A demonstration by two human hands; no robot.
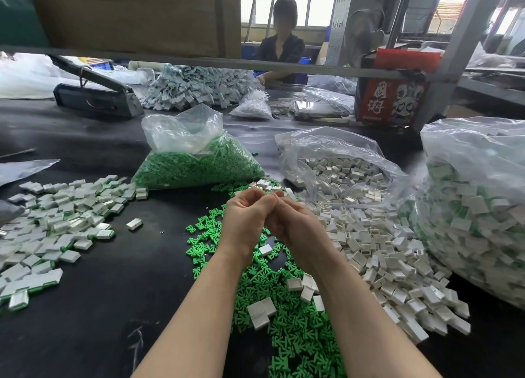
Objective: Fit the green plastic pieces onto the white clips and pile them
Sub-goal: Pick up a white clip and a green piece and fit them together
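My left hand (246, 218) and my right hand (295, 221) meet above the table's middle, fingers curled and pressed together. What they hold is hidden by the fingers. Loose green plastic pieces (289, 306) are spread under my forearms. Loose white clips (377, 249) lie in a heap to the right. Fitted clips with green edges form a pile (54, 224) on the left.
An open bag of green pieces (196, 161) stands behind my hands. An open bag of white clips (335, 161) lies at the right, and a big bag of fitted clips (477, 207) stands at the far right. A person (281, 42) sits across the black table (119, 292).
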